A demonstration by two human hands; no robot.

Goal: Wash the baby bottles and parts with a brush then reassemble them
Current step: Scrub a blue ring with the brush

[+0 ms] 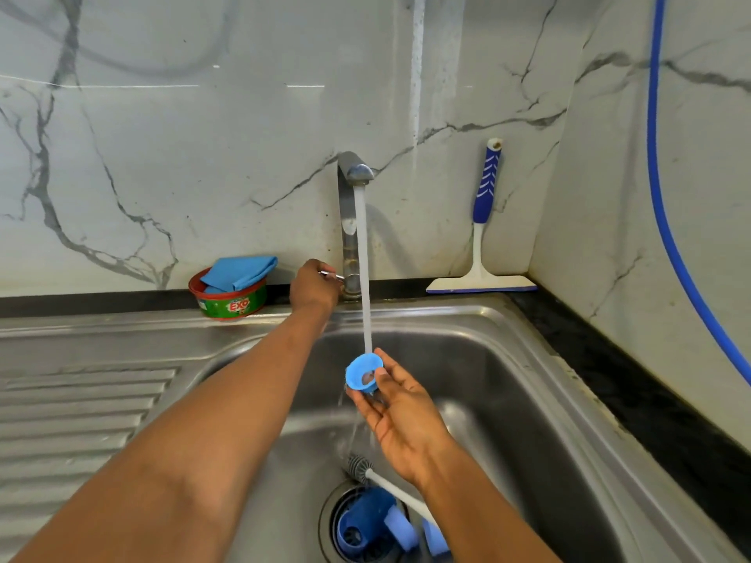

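Right hand (400, 416) pinches the ring (364, 373) straight under the stream (363, 258) — brush (359, 465) lies just below it — while left hand (313, 288) grips the tap lever (331, 275).

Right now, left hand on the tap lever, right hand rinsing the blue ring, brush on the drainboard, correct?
No: head view shows the brush in the sink by the drain. The left hand on tap lever, right hand rinsing blue ring: correct.

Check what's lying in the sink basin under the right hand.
A bottle brush lies there, its white handle running over blue bottle parts piled on the drain. The right forearm covers the handle's end and anything further right.
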